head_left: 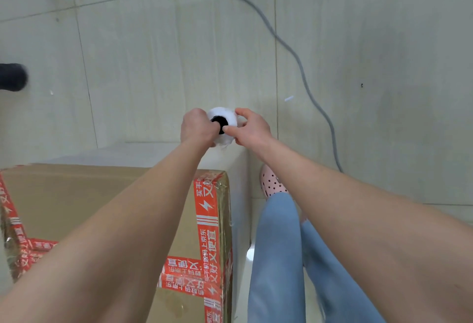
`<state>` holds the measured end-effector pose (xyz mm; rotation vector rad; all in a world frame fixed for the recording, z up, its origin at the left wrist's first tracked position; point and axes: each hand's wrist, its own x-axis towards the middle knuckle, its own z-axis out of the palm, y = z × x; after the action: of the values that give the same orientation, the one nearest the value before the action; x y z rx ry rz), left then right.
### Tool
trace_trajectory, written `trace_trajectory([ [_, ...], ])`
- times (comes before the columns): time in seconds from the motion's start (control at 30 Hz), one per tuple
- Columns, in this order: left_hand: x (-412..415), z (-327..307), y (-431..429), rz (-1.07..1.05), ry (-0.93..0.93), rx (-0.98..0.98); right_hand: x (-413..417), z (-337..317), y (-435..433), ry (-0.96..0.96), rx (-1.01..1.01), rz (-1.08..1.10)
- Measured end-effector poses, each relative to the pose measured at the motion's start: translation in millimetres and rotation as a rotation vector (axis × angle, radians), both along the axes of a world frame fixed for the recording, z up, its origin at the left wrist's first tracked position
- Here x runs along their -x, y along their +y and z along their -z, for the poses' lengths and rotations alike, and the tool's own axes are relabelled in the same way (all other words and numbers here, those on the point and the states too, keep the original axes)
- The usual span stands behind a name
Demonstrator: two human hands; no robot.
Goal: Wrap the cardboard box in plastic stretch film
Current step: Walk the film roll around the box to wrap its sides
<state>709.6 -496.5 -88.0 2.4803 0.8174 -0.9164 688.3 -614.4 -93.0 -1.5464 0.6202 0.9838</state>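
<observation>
Count by kind
One cardboard box (102, 207) at seven o'clock, one film roll (226, 115) at centre, two hands (left hand (195, 128), right hand (252, 129)), one grey cable (301, 67) at two o'clock, one pink shoe (272, 184).

Pale tiled floor (166, 54), grey cable (302, 67) trailing across

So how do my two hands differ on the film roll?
The left hand is balled tight against the left side of the film roll; the right hand is looser, thumb and forefinger pinching its right side. The left forearm crosses above the cardboard box; the right does not. Both hold the roll.
</observation>
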Motion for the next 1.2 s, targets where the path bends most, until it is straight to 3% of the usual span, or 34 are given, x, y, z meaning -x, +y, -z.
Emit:
trace_trajectory([
  [0.3, 6, -13, 33, -0.407, 0.071, 0.201, -21, -9, 36, -0.144, 0.165, -0.098],
  [0.37, 2, -13, 38, -0.255, 0.059, 0.171, -24, -11, 42, -0.142, 0.243, -0.063],
  [0.5, -14, -14, 34, 0.380, -0.094, -0.055, -34, -13, 41, -0.099, 0.262, -0.078],
  [0.67, -34, -11, 30, 0.606, -0.144, -0.087, -43, -12, 37, -0.111, 0.312, -0.134],
  [0.8, -41, -11, 40, 0.356, -0.127, -0.068, -54, -13, 46, -0.127, 0.359, -0.171],
  [0.97, -30, -15, 62, -0.443, -0.112, 0.161, -67, -14, 77, -0.120, 0.359, -0.173],
  [1.03, -26, -16, 70, -0.652, -0.010, 0.287, -73, -14, 87, -0.124, 0.358, -0.193],
  [1.1, -26, -15, 80, -0.574, 0.077, 0.343, -78, -15, 93, -0.121, 0.349, -0.228],
  [1.2, -36, -11, 88, -0.167, -0.014, 0.181, -83, -16, 92, -0.109, 0.324, -0.261],
])
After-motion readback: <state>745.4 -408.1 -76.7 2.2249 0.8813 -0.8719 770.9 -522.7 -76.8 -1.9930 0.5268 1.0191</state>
